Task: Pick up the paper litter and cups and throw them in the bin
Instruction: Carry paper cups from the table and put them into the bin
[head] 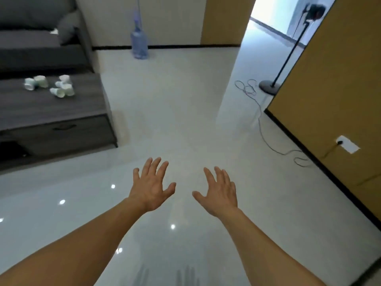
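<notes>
We hold our left hand (151, 187) and right hand (219, 193) out over the glossy white tiled floor (185, 120), backs up, fingers spread, grasping nothing. The white paper cups (50, 85) lie scattered on the dark grey wooden worktop (51, 108), well apart to the left.

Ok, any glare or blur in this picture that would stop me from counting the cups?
Head view: the cups on the table are soft with blur, so a count is unsure. Head view: bright glare spots on the glossy floor, none near the cups. Head view: the doorway is blown out. Head view: the left hand and right hand are fairly sharp.
</notes>
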The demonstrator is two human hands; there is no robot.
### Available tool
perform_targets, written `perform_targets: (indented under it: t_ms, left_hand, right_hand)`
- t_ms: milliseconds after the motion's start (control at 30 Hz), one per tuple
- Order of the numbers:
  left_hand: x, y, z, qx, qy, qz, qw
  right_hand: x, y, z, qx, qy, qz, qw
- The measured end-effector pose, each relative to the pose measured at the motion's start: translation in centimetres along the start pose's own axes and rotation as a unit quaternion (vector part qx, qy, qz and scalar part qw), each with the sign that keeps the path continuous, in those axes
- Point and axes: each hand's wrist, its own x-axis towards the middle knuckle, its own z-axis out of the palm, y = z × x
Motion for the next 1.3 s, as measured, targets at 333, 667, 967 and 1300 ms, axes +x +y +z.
perform_targets:
  t_ms: [333, 667, 967, 1300]
  left_hand:
    - [-4.3, -25.6, -6.1, -0.024, 0.057, -0.216, 0.975]
    - [5.3, -38.9, -8.7, -0.023, 0.055, -0.295, 0.954]
    - [13.7, -48.8, -11.6, -0.039, 0.065, -0.335, 0.939]
    - [25.1, -66.2, -14.6, -0.066, 0.064, -0.326, 0.941]
  right_hand:
    - [7.4, -26.1, 2.8, -0.019, -0.034, -0.181, 0.983]
    - [23.9, -40.2, 4.3, -0.041, -0.064, -0.263, 0.962]
    - [37.4, -51.3, 2.1, -0.049, -0.070, -0.302, 0.949]
    - [50.6, -66.1, 4.3, -0.090, -0.078, -0.282, 0.952]
